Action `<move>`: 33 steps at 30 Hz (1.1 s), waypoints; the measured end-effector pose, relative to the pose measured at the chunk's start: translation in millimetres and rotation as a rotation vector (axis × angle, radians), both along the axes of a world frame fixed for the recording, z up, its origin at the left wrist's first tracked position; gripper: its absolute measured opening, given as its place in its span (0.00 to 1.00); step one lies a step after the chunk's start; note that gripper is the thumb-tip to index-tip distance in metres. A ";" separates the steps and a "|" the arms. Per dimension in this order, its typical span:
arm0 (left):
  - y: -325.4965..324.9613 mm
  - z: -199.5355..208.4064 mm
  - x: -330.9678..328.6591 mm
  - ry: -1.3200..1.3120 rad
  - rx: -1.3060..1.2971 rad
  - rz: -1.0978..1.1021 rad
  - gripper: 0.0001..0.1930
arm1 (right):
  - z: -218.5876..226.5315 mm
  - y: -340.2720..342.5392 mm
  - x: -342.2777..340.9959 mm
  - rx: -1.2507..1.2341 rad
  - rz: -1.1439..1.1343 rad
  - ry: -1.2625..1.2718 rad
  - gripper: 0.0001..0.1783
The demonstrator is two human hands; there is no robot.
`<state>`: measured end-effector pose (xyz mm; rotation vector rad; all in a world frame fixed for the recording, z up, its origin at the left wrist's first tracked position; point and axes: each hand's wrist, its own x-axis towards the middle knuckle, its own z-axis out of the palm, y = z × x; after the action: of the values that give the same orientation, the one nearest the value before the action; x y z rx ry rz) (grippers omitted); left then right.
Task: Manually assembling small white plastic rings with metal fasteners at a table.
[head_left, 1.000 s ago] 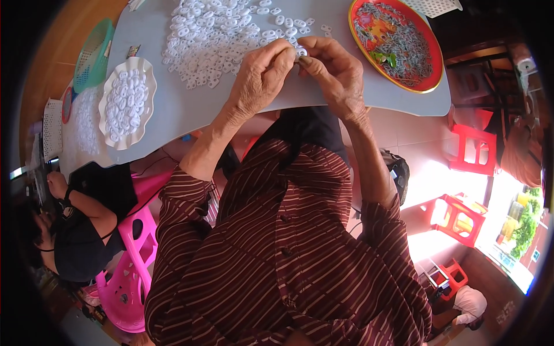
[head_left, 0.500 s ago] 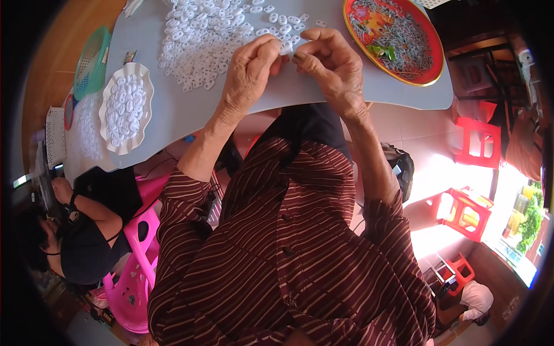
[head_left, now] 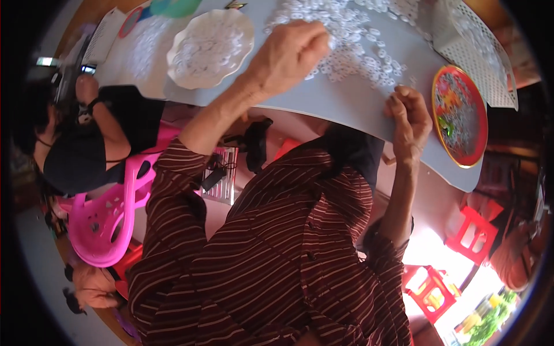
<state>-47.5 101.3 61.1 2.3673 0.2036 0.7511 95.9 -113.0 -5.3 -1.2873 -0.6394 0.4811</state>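
My left hand (head_left: 297, 55), back upward and fingers curled closed, hovers between a scalloped white dish (head_left: 249, 43) and the pile of small white oval plastic pieces (head_left: 340, 34). Its fingertips are hidden, so whatever it holds does not show. Near the table's front edge, left of a round red tray (head_left: 482, 130), is my right hand (head_left: 411, 118). Its thumb and fingers are drawn together; anything between them is too small to make out. The dish is filled with more white pieces (head_left: 210, 46). Many small grey metal-looking pieces (head_left: 464, 109) cover the tray.
A white perforated basket (head_left: 479, 55) stands beyond the red tray. Far left are a green basket (head_left: 173, 6) and scattered white bits (head_left: 144, 49) on the grey table (head_left: 346, 109). A person in black (head_left: 81, 150) sits on my left by a pink chair (head_left: 104, 230).
My hands were together at a white piece and have moved apart, the left toward the dish, the right toward the tray. The whole view has swung left.
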 end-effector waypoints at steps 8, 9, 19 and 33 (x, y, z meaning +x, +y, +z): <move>112.0 0.3 -85.8 0.412 0.280 0.476 0.11 | -4.1 2.9 7.4 -0.042 0.034 -0.065 0.09; 117.5 -1.5 -90.8 0.453 0.296 0.492 0.11 | -3.7 4.5 7.4 -0.029 0.055 -0.049 0.09; 24.9 0.1 -56.9 0.040 0.069 0.254 0.07 | 33.1 3.3 33.6 -0.500 -0.225 -0.575 0.13; -94.2 -60.2 65.7 -0.094 -0.007 -0.290 0.05 | 35.6 41.8 67.5 -1.055 -0.032 -1.301 0.12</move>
<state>18.1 7.1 0.9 2.2814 -0.1738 0.7157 163.4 -71.2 30.4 -2.6229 -1.5323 -0.2000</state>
